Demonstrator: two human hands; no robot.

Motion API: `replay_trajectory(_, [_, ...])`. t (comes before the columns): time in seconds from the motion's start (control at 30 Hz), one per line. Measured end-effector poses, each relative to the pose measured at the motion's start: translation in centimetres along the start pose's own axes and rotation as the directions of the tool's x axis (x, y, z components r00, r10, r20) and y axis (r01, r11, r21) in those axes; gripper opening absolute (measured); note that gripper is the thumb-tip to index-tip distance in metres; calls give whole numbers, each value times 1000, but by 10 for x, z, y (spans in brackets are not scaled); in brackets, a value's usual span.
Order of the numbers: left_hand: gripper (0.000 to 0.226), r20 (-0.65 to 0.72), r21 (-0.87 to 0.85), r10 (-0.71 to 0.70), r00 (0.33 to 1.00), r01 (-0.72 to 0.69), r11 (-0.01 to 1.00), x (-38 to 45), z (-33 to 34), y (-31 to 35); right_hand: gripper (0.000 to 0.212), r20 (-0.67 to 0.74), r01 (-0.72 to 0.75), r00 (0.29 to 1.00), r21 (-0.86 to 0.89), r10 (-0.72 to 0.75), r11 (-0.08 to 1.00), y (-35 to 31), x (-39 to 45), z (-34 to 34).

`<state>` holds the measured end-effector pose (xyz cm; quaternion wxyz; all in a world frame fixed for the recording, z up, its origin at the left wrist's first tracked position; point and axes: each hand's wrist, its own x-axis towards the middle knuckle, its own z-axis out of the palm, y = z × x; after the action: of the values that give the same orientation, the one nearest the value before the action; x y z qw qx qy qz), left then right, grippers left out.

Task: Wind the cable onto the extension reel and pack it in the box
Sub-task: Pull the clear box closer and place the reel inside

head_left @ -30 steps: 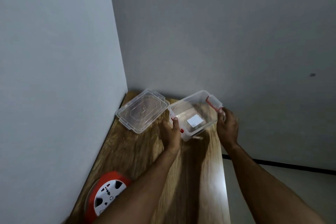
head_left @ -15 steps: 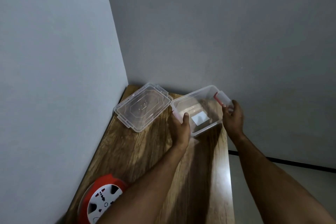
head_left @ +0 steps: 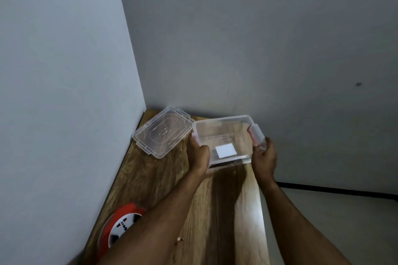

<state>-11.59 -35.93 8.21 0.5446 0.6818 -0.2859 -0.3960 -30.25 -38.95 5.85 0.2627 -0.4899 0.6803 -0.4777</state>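
Note:
A clear plastic box [head_left: 224,129] with red side latches and a white label inside is tilted and lifted off the wooden table [head_left: 215,211]. My left hand [head_left: 199,155] grips its left end and my right hand [head_left: 265,157] grips its right end at the latch. The box's clear lid [head_left: 162,132] lies flat on the table to the left of the box. The red and white extension reel [head_left: 120,228] lies at the table's near left edge, partly hidden behind my left forearm. No loose cable shows.
Grey walls meet in the corner behind the table, one close along its left side. The table's right edge drops to a pale floor [head_left: 333,221] with a dark skirting line. A small pale scrap [head_left: 179,241] lies on the wood near my left forearm.
Both hands have raised the box off the table and turned it so its long side faces me. The lid and reel have not moved.

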Motion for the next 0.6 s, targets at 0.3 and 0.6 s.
replay_trajectory(0.3, [42, 105, 96, -10, 994, 0, 995, -39, -40, -11, 43, -36, -22, 999, 37, 24, 999, -1, -87, -38])
replay_trajectory(0.6, [39, 190, 185, -67, 979, 32, 982, -68, -76, -45, 42, -69, -70, 995, -8, 70, 997, 11, -157, -61])
